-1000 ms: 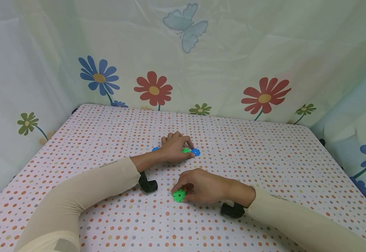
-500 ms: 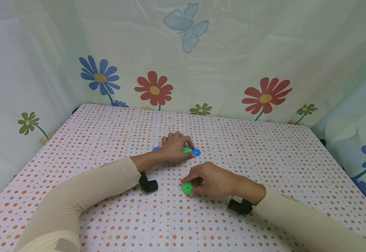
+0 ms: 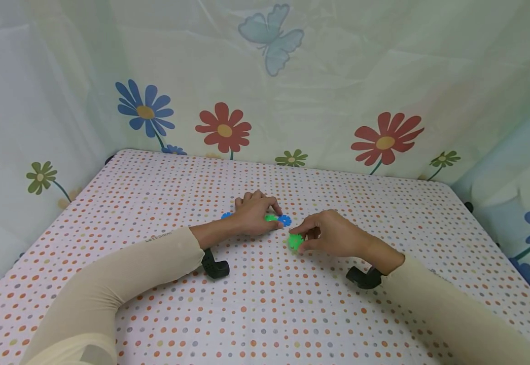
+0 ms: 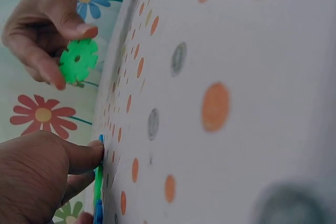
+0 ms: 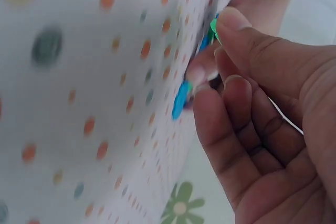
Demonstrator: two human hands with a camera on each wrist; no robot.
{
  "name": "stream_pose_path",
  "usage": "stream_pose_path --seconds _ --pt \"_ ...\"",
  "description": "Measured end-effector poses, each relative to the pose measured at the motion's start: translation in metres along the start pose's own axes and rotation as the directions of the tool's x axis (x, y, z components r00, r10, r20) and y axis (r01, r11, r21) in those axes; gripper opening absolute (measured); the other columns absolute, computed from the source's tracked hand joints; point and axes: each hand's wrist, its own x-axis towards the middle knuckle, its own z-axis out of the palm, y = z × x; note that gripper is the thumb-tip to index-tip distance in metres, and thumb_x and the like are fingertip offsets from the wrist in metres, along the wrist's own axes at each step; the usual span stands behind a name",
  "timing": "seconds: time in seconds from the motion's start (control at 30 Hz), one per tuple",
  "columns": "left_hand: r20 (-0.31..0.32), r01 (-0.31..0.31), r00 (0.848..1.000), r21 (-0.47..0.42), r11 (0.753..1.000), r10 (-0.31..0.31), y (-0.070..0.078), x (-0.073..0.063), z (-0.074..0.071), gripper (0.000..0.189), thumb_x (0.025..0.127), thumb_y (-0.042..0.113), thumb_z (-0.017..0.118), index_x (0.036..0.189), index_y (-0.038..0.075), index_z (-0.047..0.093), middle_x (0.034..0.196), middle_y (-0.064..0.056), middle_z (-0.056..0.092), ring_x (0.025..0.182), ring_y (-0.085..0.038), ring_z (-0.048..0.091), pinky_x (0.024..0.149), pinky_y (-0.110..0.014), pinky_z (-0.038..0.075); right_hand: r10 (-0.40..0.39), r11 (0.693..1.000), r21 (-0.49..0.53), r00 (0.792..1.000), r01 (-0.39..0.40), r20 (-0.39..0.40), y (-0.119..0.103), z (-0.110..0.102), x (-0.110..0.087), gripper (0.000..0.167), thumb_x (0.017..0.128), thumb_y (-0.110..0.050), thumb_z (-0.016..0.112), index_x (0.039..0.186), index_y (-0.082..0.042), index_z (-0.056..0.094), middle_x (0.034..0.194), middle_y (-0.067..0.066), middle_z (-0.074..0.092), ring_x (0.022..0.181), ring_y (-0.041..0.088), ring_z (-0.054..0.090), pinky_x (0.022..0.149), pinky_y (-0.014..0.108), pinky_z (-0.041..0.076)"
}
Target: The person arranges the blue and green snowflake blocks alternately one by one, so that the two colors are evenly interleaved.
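Observation:
My right hand [image 3: 340, 235] pinches a green notched building disc [image 3: 295, 242] by its edges, between thumb and fingers. In the left wrist view this green disc [image 4: 81, 59] stands clear of the tabletop, its slots and centre hole showing. To its left, my left hand [image 3: 254, 215] lies low over a row of linked discs on the table, thumb and forefinger gripping its right end. That end is a blue disc [image 3: 285, 220], joined to another green disc [image 3: 271, 218]. A further blue disc [image 3: 226, 216] peeks out left of the wrist; the middle of the row is hidden under the hand.
The table [image 3: 255, 319] wears a white cloth with coloured dots. Behind it hangs a curtain [image 3: 328, 76] printed with flowers and a butterfly. A black camera mount sits on the left wrist [image 3: 215, 266] and another on the right [image 3: 364, 277].
The right hand has carried its green disc away from the body and to the right, up near the blue end of the row. My left hand and the row have stayed put.

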Motion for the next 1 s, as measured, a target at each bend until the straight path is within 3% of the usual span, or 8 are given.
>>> stream_pose_path --seconds 0.3,0.6,1.0 --pt "0.007 0.001 1.000 -0.010 1.000 -0.001 0.000 0.000 0.000 0.027 0.089 0.045 0.069 0.112 0.029 0.067 0.120 -0.006 0.051 0.117 -0.028 0.040 0.094 -0.051 0.026 0.108 0.993 -0.043 0.992 -0.111 -0.067 0.024 -0.012 0.010 0.030 0.078 -0.016 0.084 0.107 -0.016 0.078 0.092 -0.005 0.075 0.075 0.010 0.059 0.060 0.024 0.048" --pt "0.015 0.007 1.000 -0.003 1.000 -0.006 -0.001 -0.001 0.000 0.027 0.089 0.045 0.069 0.112 0.030 0.066 0.119 -0.004 0.051 0.116 -0.027 0.041 0.094 -0.050 0.026 0.189 0.981 -0.021 0.981 -0.190 -0.048 0.044 -0.014 0.028 0.031 0.078 -0.015 0.084 0.108 -0.012 0.077 0.085 -0.003 0.073 0.070 0.013 0.056 0.058 0.025 0.044" --pt "0.010 -0.001 1.000 -0.002 1.000 0.001 0.000 0.000 -0.001 0.025 0.090 0.045 0.068 0.109 0.031 0.066 0.119 -0.005 0.051 0.115 -0.027 0.040 0.093 -0.049 0.026 0.227 0.974 -0.001 0.972 -0.228 -0.056 0.053 -0.013 0.039 0.028 0.077 -0.017 0.085 0.105 -0.015 0.078 0.080 -0.004 0.071 0.069 0.015 0.053 0.061 0.027 0.043"
